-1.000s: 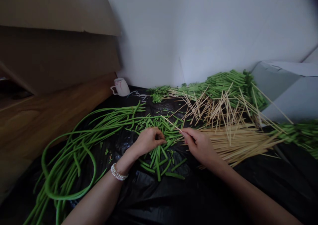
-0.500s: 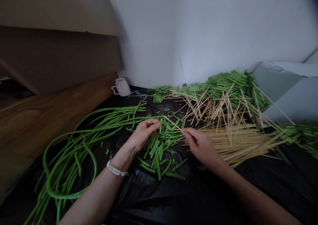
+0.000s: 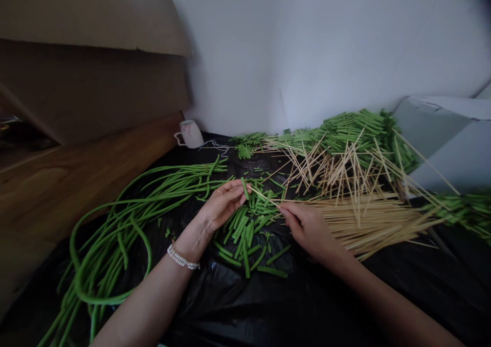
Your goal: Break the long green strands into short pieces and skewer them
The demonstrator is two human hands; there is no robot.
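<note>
Between the fingertips of my left hand [image 3: 224, 202] is a short piece of green bean [image 3: 245, 189], tilted nearly upright. My right hand [image 3: 305, 224] pinches a thin wooden skewer [image 3: 265, 195] near one end. The skewer's far tip meets the bean piece at my left fingers; whether it has gone in, I cannot tell. Under and between the hands lies a loose pile of cut bean pieces [image 3: 245, 234]. A stack of bare skewers [image 3: 364, 222] lies just beyond my right hand.
Long uncut beans [image 3: 95, 255] curl at the left on black plastic sheeting [image 3: 238, 311]. Skewered bean pieces [image 3: 353, 130] are heaped at the back right by a white box [image 3: 441, 132]. A white mug [image 3: 191, 134] stands at the back, near a cardboard box [image 3: 92, 81].
My left hand has turned slightly and holds the bean piece up at its fingertips. The skewer in my right hand has shifted left and down, its tip now at that piece.
</note>
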